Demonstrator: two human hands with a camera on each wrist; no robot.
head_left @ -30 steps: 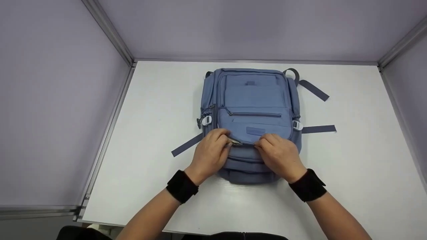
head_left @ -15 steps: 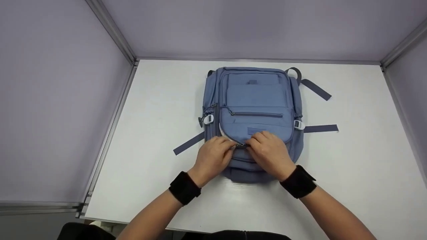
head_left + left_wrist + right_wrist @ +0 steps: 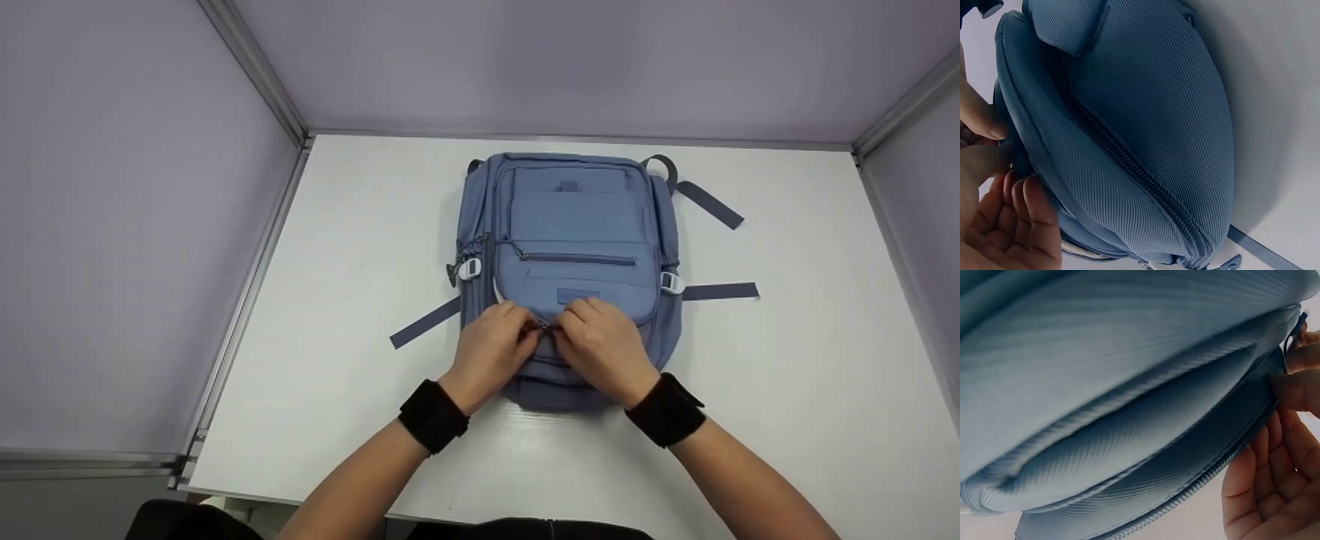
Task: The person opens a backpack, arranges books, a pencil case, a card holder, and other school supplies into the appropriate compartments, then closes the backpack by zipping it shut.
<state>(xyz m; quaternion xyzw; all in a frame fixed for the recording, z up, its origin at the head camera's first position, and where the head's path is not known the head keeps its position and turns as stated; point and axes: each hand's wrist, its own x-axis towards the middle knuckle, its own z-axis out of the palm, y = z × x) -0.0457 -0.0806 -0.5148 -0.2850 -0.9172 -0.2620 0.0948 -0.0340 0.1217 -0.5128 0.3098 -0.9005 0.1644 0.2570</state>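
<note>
A blue backpack lies front side up on the white table, its top toward the far wall. At its lower front, both hands meet at a curved zipper. My left hand pinches at the zipper; its other fingers are curled beneath. Close beside it, my right hand pinches the zippered fabric edge between thumb and fingers. A small metal piece shows at the left fingertips; most of the slider is hidden. A pale strip shows in the gap left of the left hand.
Grey straps lie spread on the white table at both sides of the backpack. White buckles sit on its flanks. Pale panels with metal frames stand at the back and sides. A black band circles each wrist.
My left hand has moved right along the zipper and my right hand slightly left, so their fingertips are closer together. The pale gap at the zipper's left became visible higher up the curve.
</note>
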